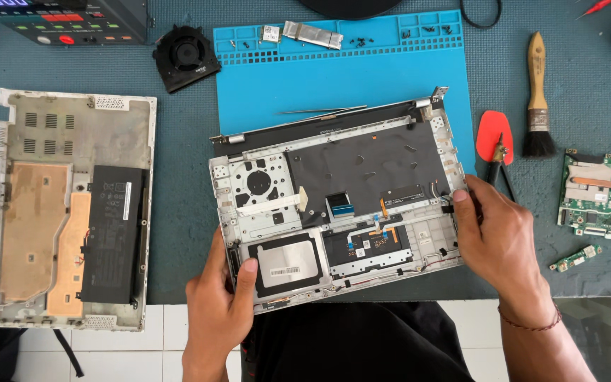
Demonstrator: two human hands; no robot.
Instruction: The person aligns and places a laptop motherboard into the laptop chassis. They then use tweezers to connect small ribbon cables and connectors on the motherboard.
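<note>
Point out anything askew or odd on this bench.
The opened laptop chassis lies skewed, half off the blue mat, gripped by left hand and right hand. Loose screws sit scattered.

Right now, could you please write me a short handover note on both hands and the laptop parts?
Left hand: grips the front left edge of the open laptop chassis, thumb on it.
Right hand: holds the chassis's right edge.
Done: bottom cover with battery lies off to the left; fan and motherboard are out; screws sit on the blue mat.
Left: cables and small boards remain in the chassis.
</note>
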